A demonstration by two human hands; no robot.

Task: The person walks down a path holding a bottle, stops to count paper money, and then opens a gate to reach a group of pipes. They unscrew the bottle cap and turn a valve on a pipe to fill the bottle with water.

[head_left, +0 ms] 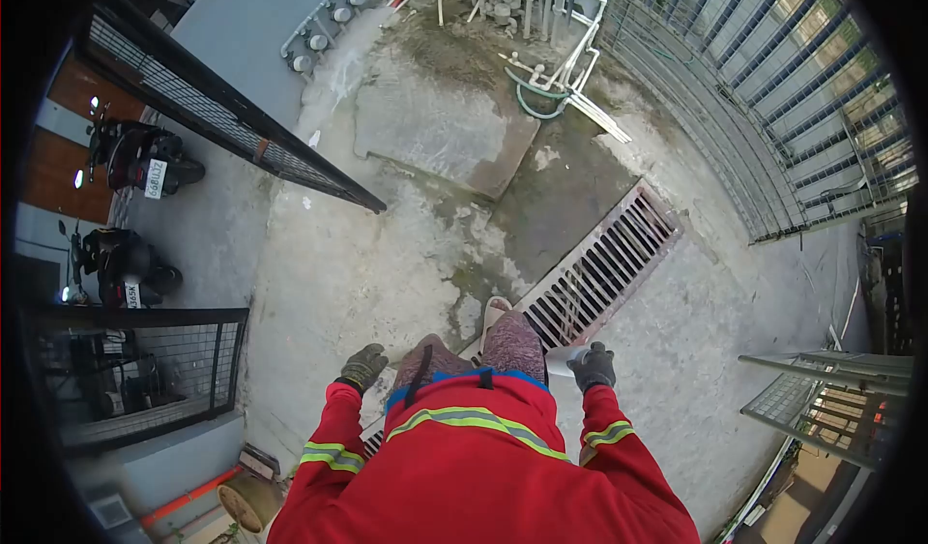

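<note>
Standing over the drain grate, work on it not visibly begun

The right hand (593, 366), gloved, has its fingers closed round a pale object (565, 358) at about 4 o'clock; what that object is I cannot tell. The left hand (363, 366), also gloved, hangs loosely curled and empty at 8 o'clock. The drain grate (599, 268) lies just ahead at 1 o'clock, one foot (496, 312) at its near end; it looks seated in the wet concrete ground (348, 273), so I judge most remains
</note>
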